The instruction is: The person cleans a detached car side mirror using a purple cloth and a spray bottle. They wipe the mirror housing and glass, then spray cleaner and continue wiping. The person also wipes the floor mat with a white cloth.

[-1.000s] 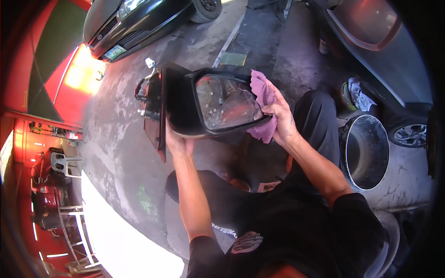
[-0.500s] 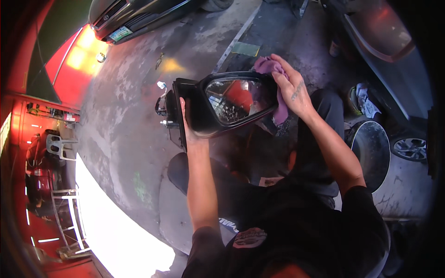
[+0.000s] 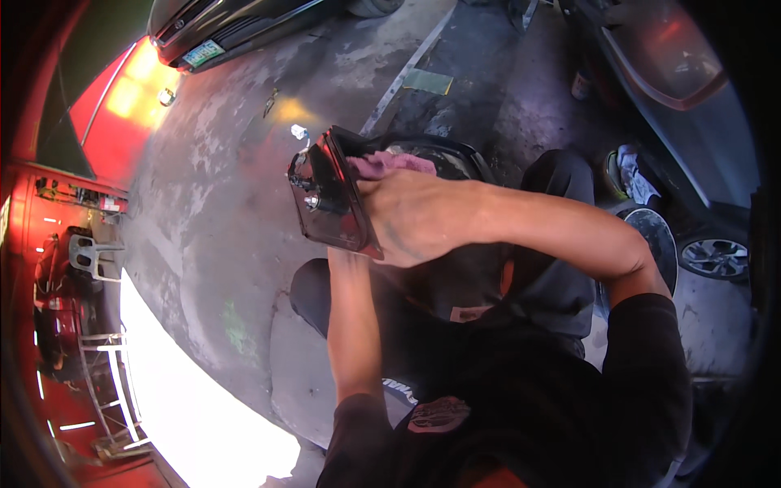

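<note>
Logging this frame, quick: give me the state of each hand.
Left hand: hidden behind the black car side mirror; its forearm runs up beneath the mirror, grip cannot be told.
Right hand: pressing a pink cloth flat on the mirror.

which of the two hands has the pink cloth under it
The right hand, laid across the car side mirror, presses the pink cloth against it. The left hand is hidden beneath the mirror, only its forearm showing.

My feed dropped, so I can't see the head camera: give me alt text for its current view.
The right hand presses a pink cloth onto a black car side mirror, covering most of its glass. The left hand is hidden behind the mirror, only its forearm showing below. Around lie a stained concrete floor and parked cars.
</note>
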Motion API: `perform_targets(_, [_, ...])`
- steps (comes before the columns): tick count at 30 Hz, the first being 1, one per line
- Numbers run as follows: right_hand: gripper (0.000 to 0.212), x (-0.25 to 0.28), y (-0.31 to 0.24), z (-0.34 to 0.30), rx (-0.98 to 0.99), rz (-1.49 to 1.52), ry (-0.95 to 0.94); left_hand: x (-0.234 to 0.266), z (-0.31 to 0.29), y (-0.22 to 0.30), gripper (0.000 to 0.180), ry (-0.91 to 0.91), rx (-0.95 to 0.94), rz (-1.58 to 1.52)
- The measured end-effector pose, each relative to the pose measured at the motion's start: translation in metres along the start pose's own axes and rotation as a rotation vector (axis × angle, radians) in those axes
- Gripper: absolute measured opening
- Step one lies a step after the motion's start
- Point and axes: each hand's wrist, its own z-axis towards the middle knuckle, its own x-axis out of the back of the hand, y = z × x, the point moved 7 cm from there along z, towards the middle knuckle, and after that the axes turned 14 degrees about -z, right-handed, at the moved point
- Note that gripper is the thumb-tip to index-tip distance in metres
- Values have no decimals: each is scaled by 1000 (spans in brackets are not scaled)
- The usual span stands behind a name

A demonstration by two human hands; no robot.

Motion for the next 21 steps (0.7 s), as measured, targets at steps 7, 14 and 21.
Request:
perform_targets(7, [42,7,44,15,-18,30,-88,-2,-3,-12,52,19,3,-54])
perform_targets(14, [44,32,50,-3,-244,476,0,-2,-7,-26,51,-51,17,-101])
perform_targets(21, [45,14,61,-19,-294,635,-113,-6,-25,-56,55,-90,115,-236])
